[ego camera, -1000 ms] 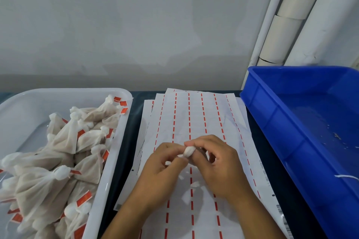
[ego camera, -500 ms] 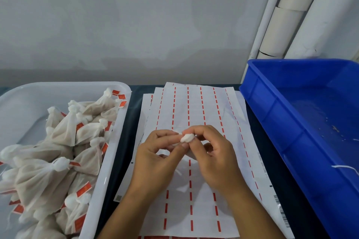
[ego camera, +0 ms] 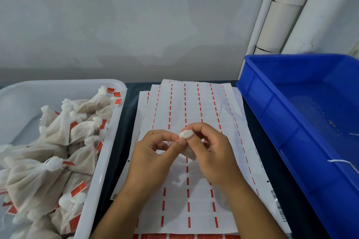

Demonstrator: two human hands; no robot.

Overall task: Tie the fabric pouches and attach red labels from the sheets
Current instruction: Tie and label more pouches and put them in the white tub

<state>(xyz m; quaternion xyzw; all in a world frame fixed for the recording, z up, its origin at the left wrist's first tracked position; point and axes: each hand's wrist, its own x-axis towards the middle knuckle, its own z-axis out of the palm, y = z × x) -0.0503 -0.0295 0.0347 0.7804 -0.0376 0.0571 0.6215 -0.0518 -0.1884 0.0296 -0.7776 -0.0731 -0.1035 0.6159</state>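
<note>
Both hands work together above the sheets. The left hand (ego camera: pixel 149 153) pinches the white gathered neck of a pouch (ego camera: pixel 186 134) between thumb and forefinger; the right hand (ego camera: pixel 211 151) grips the same pouch, fingers curled round its body, which hangs below the knuckles and is mostly hidden. The pouch is held off the counter, over the middle of the top sheet.

Blue bin (ego camera: pixel 291 122), right: nearly bare inside, holding a loose thread and some crumbs. White tub (ego camera: pixel 108 141), left: piled with tied pouches (ego camera: pixel 58 137), each carrying a red label. Sheets (ego camera: pixel 194 103), centre: stacked and fanned; most rows are stripped, and only red slivers remain between columns. A full red row shows at the near edge, partly cut off by the frame.

Judgement: the step in hand is closing the neck. To do it well, the right hand should keep the body steady while the left draws the knot tight at the base of the gather, so no filling escapes. Enough neck should stay free above the knot to take a label. Whether a string is in play cannot be told.
</note>
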